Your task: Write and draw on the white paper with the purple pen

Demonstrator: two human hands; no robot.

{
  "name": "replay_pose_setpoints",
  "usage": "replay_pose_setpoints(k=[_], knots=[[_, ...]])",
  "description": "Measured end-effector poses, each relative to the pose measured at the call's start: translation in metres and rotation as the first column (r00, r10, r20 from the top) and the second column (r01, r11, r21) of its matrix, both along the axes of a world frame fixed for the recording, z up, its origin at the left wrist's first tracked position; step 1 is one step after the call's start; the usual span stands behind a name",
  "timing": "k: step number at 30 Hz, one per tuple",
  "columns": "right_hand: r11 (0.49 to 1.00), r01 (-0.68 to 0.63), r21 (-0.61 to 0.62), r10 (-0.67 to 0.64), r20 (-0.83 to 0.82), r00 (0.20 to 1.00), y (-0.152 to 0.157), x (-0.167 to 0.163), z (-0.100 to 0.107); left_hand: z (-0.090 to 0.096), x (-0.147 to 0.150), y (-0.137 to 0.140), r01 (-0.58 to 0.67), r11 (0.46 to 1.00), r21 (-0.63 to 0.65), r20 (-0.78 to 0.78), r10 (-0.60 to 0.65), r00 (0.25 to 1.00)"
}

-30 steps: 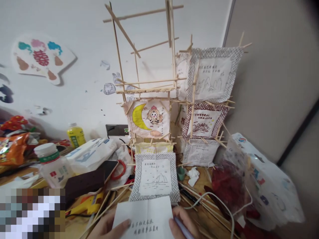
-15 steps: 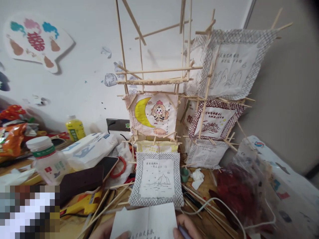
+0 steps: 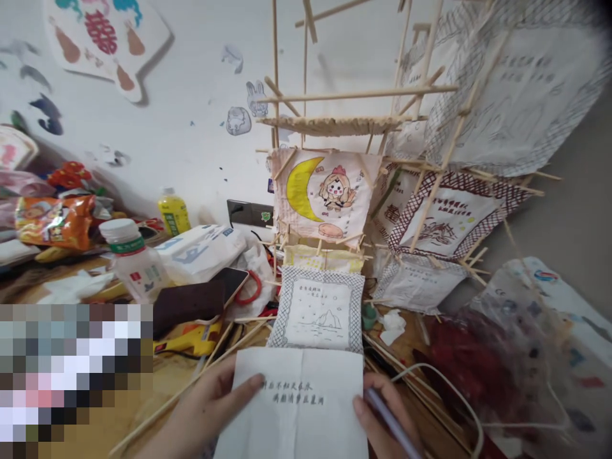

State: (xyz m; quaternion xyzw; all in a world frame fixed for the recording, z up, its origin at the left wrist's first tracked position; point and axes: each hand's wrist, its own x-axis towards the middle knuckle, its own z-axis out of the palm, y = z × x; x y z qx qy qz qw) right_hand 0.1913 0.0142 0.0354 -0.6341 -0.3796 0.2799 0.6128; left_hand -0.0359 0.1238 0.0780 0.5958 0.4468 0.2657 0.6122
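Note:
A white sheet of paper (image 3: 296,427) with two handwritten lines near its top is held up in front of me. My left hand (image 3: 224,395) grips its left edge, thumb on the front. At the right edge, my right hand (image 3: 385,411) pinches the sheet and also carries a purple pen (image 3: 389,421). Just behind the sheet stands a drawing with a crosshatched border (image 3: 320,312), showing a mountain and water. Above it, a panel with a yellow moon and a cartoon figure (image 3: 325,194) hangs on a wooden stick frame (image 3: 358,94).
On the left lie a yellow glue gun (image 3: 191,340), a dark pouch (image 3: 189,306), a phone (image 3: 234,280), a white-capped bottle (image 3: 129,255) and a tissue pack (image 3: 203,252). Loose sticks (image 3: 191,382) cross the table. A white cable (image 3: 459,382) and plastic bags (image 3: 516,357) lie right.
The view has tilted down and turned left. The paper and both hands have come higher into view, showing more of the sheet, its writing and the pen.

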Motion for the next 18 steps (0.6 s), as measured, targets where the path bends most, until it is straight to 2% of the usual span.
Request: replay_pose_setpoints(k=[3,7,14,18], knots=[[0.999,0.001,0.04,0.0,-0.036,0.999,0.0,-0.005,0.001,0.011,0.001,-0.004,0.002,1.0,-0.022,0.047,-0.001,0.999],[0.995,0.006,0.1,0.002,-0.076,0.997,-0.001,-0.012,-0.001,0.018,0.002,-0.006,-0.005,0.999,0.032,0.052,0.003,0.999],[0.989,-0.057,0.135,0.059,-0.012,0.998,-0.001,-0.01,-0.011,0.011,0.0,-0.001,0.133,0.986,0.103,0.065,-0.14,0.988],[0.985,-0.15,0.086,0.145,0.058,0.988,0.001,0.001,-0.02,0.009,0.003,-0.002,0.192,0.969,0.157,0.054,-0.203,0.978]])
